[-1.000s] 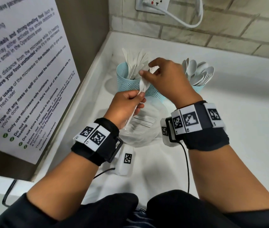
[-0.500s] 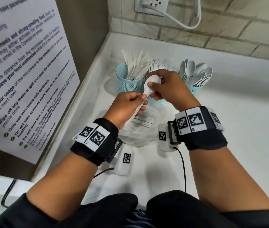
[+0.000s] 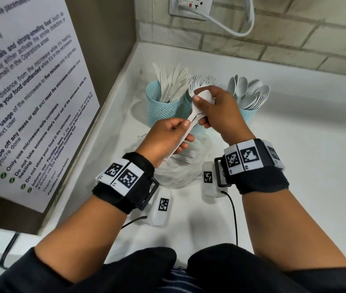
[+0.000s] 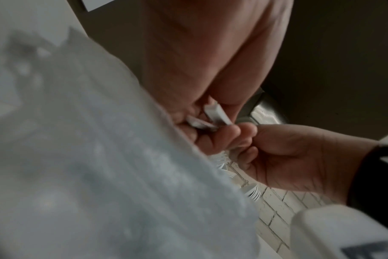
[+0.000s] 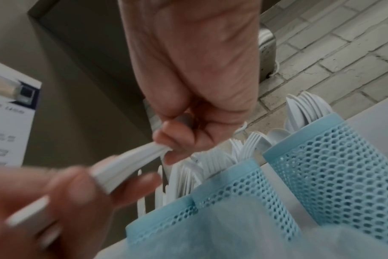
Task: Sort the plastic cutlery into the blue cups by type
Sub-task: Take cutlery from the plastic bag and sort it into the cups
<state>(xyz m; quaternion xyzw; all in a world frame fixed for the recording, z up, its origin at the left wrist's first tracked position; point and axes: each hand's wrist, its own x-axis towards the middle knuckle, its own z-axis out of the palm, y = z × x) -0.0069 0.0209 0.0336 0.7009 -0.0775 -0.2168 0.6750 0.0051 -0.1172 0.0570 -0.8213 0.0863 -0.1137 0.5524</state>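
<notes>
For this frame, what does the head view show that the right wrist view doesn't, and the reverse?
Only the head view shows the spoon bowl under the right hand, the wall socket and the clear plastic bag. Only the right wrist view shows several stacked white handles pinched together. Both show the left hand, the mesh blue cups and the brick wall.

A white counter [image 3: 294, 144] meets a pale brick wall [image 3: 294, 32] bearing a socket [image 3: 191, 6], a printed notice [image 3: 20, 92] alongside.
</notes>
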